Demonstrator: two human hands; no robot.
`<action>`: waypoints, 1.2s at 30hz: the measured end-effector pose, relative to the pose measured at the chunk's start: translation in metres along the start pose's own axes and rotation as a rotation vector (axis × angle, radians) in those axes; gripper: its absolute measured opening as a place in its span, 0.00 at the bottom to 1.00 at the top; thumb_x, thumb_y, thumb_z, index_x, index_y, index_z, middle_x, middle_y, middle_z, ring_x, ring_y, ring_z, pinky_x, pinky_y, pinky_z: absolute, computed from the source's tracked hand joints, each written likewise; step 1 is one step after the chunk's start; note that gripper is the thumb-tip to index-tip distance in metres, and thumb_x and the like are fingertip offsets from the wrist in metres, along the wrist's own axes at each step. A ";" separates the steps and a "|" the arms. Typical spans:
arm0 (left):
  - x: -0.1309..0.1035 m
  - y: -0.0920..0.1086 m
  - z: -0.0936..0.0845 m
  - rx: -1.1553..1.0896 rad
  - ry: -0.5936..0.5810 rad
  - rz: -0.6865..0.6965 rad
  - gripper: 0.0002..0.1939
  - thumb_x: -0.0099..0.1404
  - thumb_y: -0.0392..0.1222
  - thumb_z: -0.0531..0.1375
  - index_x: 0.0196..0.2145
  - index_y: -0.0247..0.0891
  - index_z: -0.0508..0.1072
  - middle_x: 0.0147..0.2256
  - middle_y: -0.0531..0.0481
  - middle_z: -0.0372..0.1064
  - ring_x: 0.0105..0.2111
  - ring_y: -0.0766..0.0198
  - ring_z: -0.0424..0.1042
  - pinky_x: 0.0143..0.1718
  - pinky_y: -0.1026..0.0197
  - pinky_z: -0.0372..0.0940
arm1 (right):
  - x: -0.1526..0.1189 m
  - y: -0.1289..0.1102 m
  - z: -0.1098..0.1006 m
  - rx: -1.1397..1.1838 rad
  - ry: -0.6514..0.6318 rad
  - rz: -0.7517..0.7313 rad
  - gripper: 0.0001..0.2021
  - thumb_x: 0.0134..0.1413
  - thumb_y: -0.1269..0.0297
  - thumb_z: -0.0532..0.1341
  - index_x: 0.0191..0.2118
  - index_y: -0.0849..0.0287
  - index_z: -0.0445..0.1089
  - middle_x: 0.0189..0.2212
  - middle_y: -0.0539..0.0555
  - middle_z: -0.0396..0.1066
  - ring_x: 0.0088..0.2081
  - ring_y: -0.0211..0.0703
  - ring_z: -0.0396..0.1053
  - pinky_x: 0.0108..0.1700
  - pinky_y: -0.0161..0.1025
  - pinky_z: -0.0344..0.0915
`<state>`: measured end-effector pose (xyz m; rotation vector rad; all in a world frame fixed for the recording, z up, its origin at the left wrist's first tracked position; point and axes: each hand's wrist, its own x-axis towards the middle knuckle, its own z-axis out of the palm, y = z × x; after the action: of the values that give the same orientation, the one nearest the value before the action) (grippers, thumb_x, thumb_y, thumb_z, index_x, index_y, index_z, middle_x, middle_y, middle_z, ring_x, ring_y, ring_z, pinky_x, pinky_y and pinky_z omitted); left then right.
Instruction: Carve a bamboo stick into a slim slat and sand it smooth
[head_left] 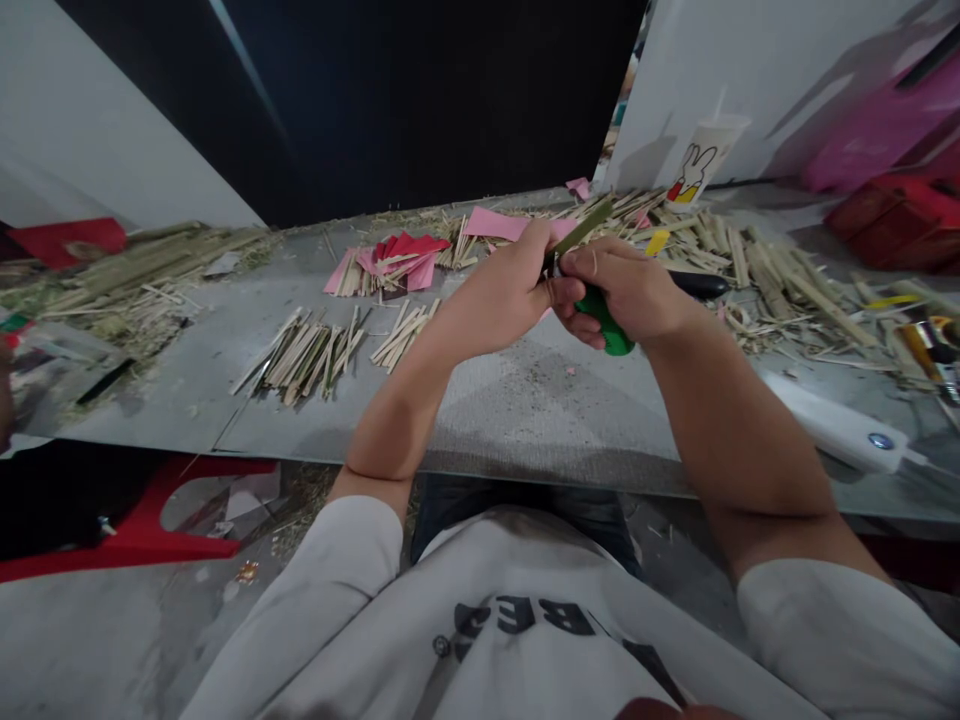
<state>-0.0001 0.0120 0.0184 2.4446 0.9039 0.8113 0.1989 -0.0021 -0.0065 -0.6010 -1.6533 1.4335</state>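
Note:
My left hand (517,285) is closed on a flat green bamboo strip (586,228), which sticks up and away to the right. My right hand (619,290) wraps round a green-handled tool (616,335) whose working end is mostly hidden between my fingers. A little metal shows where both hands meet at the strip. Under and behind them lie pink paper (499,224) and loose bamboo sticks. To the left of my forearm rests a pile of short split sticks (304,360), with a smaller bunch (401,335) beside it.
Red and pink paper bundles (390,262) lie at the back. Bamboo scraps (787,275) cover the right side, with a black handle (697,285), a paper cup (705,160) and a white device with a cord (840,425). More bamboo (150,265) lies left. A dark panel stands behind.

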 end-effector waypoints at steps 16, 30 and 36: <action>0.001 -0.011 0.001 0.010 0.035 0.036 0.25 0.78 0.69 0.63 0.45 0.46 0.63 0.39 0.49 0.74 0.42 0.52 0.75 0.42 0.50 0.64 | -0.003 0.000 0.001 -0.017 0.018 -0.008 0.27 0.72 0.43 0.68 0.25 0.55 0.69 0.17 0.47 0.62 0.14 0.37 0.58 0.11 0.34 0.56; -0.002 0.000 -0.001 -0.089 0.004 0.074 0.29 0.78 0.76 0.57 0.42 0.47 0.59 0.42 0.47 0.78 0.44 0.53 0.77 0.45 0.49 0.68 | -0.007 -0.009 0.006 -0.013 0.028 0.004 0.30 0.70 0.37 0.70 0.27 0.54 0.64 0.21 0.48 0.63 0.16 0.35 0.58 0.13 0.33 0.57; -0.002 0.001 -0.001 -0.081 0.013 0.059 0.29 0.78 0.76 0.56 0.41 0.47 0.57 0.41 0.47 0.77 0.41 0.54 0.74 0.44 0.48 0.68 | -0.007 -0.010 0.009 -0.040 0.056 -0.053 0.30 0.71 0.39 0.70 0.26 0.54 0.65 0.21 0.48 0.62 0.16 0.35 0.58 0.12 0.34 0.56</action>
<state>-0.0013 0.0100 0.0186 2.4085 0.7914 0.8682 0.1971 -0.0150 0.0016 -0.6094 -1.6451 1.3373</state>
